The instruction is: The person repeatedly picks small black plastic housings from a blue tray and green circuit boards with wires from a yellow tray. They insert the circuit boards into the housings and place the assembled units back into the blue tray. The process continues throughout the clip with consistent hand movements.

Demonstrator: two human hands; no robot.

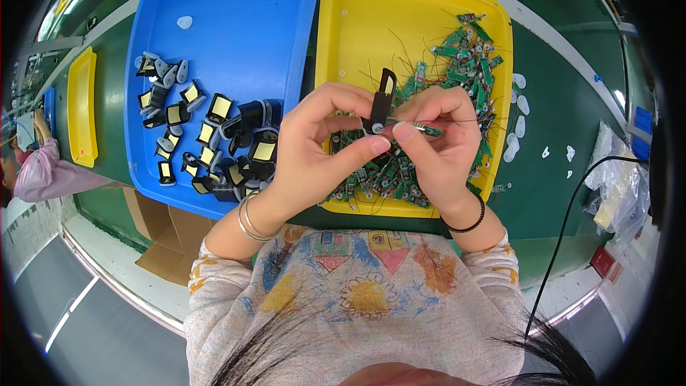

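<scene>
Over the yellow tray (364, 11), my left hand (311, 146) pinches a small black plastic housing (382, 109) with a slot near its upper end. My right hand (450, 139) is closed on a small green circuit board (429, 129) right beside the housing. The fingertips of both hands nearly meet, and they hide whether board and housing touch. Beneath and behind my hands lies a heap of green circuit boards (464, 64) with thin wires.
To the left, a blue tray (236, 21) holds several black parts with pale yellow pads (220, 107). Grey-white oval pieces (520, 127) lie right of the yellow tray. Farther right are a clear plastic bag (618, 179) and a black cable (564, 243). Another person's pink sleeve (50, 171) shows far left.
</scene>
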